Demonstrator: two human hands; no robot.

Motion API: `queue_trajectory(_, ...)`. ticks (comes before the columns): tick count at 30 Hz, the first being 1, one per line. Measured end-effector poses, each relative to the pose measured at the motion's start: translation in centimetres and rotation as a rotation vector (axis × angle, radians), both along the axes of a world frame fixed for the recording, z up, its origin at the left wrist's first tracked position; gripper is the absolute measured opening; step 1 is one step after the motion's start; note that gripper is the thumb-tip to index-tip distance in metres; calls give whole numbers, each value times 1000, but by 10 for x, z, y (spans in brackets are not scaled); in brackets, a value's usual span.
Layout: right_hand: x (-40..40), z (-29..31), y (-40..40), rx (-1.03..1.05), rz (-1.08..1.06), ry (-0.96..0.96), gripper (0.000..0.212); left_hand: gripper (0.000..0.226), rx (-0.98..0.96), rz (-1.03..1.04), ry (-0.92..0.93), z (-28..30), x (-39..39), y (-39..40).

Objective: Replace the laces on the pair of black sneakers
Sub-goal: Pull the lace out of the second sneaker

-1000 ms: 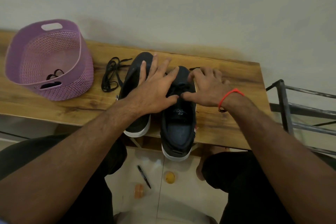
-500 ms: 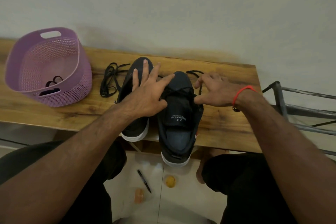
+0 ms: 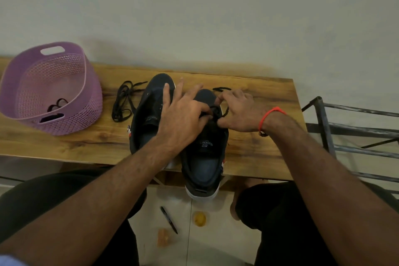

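Right black canvas sneaker [image 3: 203, 164] overhangs the wooden table's [image 3: 259, 153] near edge; left hand [image 3: 183, 119] and right hand [image 3: 239, 112] pinch its black lace [image 3: 224, 111].

The left hand [image 3: 183, 119] lies over the left sneaker [image 3: 149, 114] and hides its middle and inner edge; its heel is covered by the forearm. Under the fingers [image 3: 172, 95] of both hands, the eyelets of the right sneaker [image 3: 205, 157] are hidden, so how the lace [image 3: 224, 110] runs there cannot be told. Whether the left thumb and forefinger pinch the lace is unclear. The right hand [image 3: 239, 112] covers the lace's path beside the toe. The small dark item in the basket [image 3: 21, 101], well apart from the fingers, is too small to identify. The surface [image 3: 259, 153] is cut off at the left edge.
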State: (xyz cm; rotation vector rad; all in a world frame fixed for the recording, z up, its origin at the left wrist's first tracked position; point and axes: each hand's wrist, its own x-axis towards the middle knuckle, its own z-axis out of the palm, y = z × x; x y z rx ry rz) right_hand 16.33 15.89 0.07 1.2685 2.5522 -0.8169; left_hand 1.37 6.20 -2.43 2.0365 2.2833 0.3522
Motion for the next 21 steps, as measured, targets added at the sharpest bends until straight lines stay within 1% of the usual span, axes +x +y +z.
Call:
queue_trajectory(3, 3, 1, 2, 4, -6, -14, 53, 17, 87, 163, -90, 7, -28, 4)
queue_trajectory(5, 3, 0, 3, 2, -8, -18, 52, 19, 144, 253, -92, 10, -51, 4)
queue_trajectory(7, 3, 0, 3, 3, -2, -26, 53, 22, 169, 280, -93, 10, -63, 3)
queue_trajectory(8, 1, 0, 3, 5, 0, -30, 54, 24, 168, 255, -104, 9, -60, 3)
queue_trajectory(10, -1, -1, 2, 12, 7, -33, 56, 31, 140, 141, -117, 7, -43, 2)
queue_trajectory(13, -3, -2, 2, 11, 5, -17, 62, 39, 64, -31, -24, -1, -12, -2)
queue_trajectory(18, -2, -3, 1, 5, -12, -4, 76, 41, 36, -46, 30, -8, 2, -6)
queue_trajectory(21, -3, -2, -1, -10, -11, 4, 79, 45, 21, -22, 80, -8, 5, -9)
